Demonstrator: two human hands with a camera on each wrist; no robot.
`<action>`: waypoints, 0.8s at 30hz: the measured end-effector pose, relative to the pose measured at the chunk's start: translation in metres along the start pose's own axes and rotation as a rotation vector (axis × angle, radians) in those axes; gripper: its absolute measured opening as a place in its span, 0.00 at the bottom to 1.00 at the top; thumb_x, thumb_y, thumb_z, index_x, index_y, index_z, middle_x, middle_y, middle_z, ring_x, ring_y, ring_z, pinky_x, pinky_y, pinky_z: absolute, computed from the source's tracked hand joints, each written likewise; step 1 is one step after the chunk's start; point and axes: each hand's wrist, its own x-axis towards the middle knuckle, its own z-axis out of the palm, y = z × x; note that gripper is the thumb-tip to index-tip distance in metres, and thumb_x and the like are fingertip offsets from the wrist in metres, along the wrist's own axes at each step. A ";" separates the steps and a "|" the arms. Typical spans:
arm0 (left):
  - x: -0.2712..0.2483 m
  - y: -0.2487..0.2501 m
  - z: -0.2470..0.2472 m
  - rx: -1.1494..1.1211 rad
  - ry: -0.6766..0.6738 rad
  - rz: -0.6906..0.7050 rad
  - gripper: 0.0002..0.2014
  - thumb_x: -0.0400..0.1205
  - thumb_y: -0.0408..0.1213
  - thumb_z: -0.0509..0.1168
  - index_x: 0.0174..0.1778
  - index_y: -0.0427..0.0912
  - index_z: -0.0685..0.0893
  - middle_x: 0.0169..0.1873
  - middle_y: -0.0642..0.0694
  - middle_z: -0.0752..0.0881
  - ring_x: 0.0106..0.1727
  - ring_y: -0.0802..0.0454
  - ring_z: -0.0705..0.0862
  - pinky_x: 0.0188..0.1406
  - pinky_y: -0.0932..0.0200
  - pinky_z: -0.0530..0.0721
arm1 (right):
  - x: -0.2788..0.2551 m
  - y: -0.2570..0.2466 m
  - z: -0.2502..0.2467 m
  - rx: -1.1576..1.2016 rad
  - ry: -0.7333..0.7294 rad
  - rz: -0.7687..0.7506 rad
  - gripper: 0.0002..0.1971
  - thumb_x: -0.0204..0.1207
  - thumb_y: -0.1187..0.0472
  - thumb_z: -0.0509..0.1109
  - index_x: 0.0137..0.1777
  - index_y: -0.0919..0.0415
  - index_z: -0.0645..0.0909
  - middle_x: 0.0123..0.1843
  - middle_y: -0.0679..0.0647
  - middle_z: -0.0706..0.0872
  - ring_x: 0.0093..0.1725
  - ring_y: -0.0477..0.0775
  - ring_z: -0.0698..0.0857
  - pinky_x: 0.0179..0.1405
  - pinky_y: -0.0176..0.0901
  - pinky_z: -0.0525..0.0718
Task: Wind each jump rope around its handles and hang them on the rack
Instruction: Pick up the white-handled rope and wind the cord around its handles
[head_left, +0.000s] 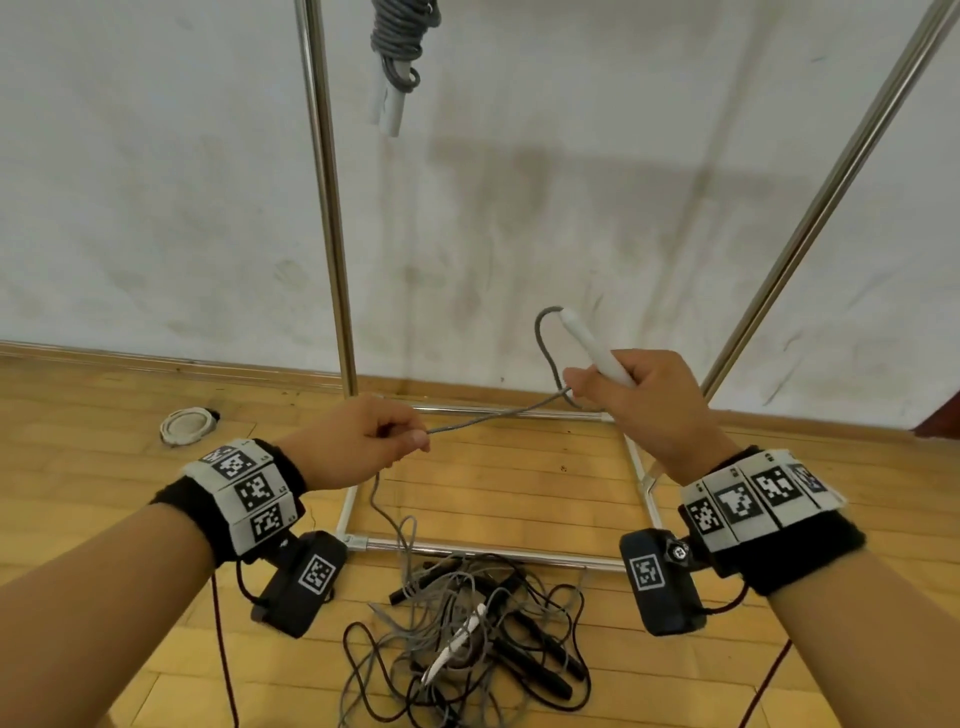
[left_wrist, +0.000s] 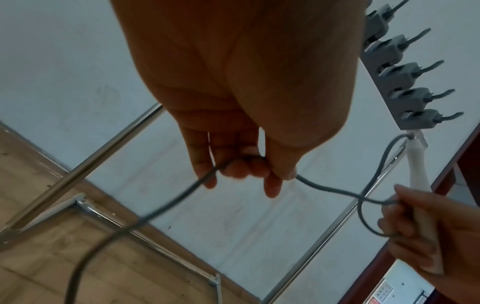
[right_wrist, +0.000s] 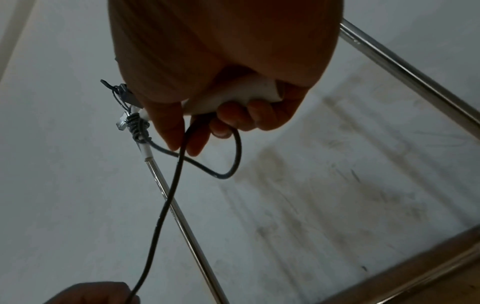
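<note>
My right hand (head_left: 618, 384) grips a white jump-rope handle (head_left: 592, 343) that points up and to the left. Its grey rope (head_left: 498, 415) loops from the handle tip past my fingers and runs left to my left hand (head_left: 400, 436), which pinches it between thumb and fingers. From there the rope drops to a tangled pile of grey and black ropes (head_left: 467, 634) on the floor. One wound grey rope with white handles (head_left: 397, 57) hangs from the rack's top. In the wrist views, the left hand (left_wrist: 249, 170) holds the rope (left_wrist: 327, 189) and the right hand (right_wrist: 221, 123) holds the handle (right_wrist: 233, 98).
The metal rack's uprights (head_left: 332, 223) and base frame (head_left: 493, 551) stand against a scuffed white wall. A row of grey hooks (left_wrist: 400, 82) lines the rack's top bar. A white round object (head_left: 187, 423) lies on the wooden floor at the left.
</note>
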 end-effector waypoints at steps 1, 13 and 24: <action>-0.001 0.000 -0.001 -0.008 0.031 -0.003 0.10 0.86 0.44 0.64 0.43 0.58 0.89 0.25 0.57 0.80 0.29 0.64 0.79 0.32 0.71 0.75 | -0.001 0.004 -0.001 -0.030 -0.030 0.009 0.23 0.71 0.45 0.78 0.30 0.66 0.82 0.22 0.54 0.72 0.23 0.46 0.69 0.23 0.35 0.66; -0.006 0.036 0.013 0.131 0.095 0.145 0.11 0.85 0.50 0.64 0.51 0.54 0.91 0.27 0.69 0.83 0.34 0.72 0.80 0.34 0.77 0.73 | -0.017 0.006 0.031 -0.230 -0.268 0.088 0.02 0.73 0.50 0.76 0.40 0.42 0.87 0.34 0.44 0.88 0.30 0.42 0.84 0.23 0.29 0.77; -0.001 0.046 0.020 -0.182 0.199 0.119 0.12 0.87 0.46 0.62 0.38 0.51 0.84 0.28 0.54 0.88 0.25 0.62 0.87 0.26 0.71 0.80 | -0.020 -0.013 0.058 -0.088 -0.384 -0.099 0.09 0.79 0.51 0.71 0.39 0.52 0.85 0.29 0.46 0.82 0.25 0.41 0.75 0.27 0.35 0.72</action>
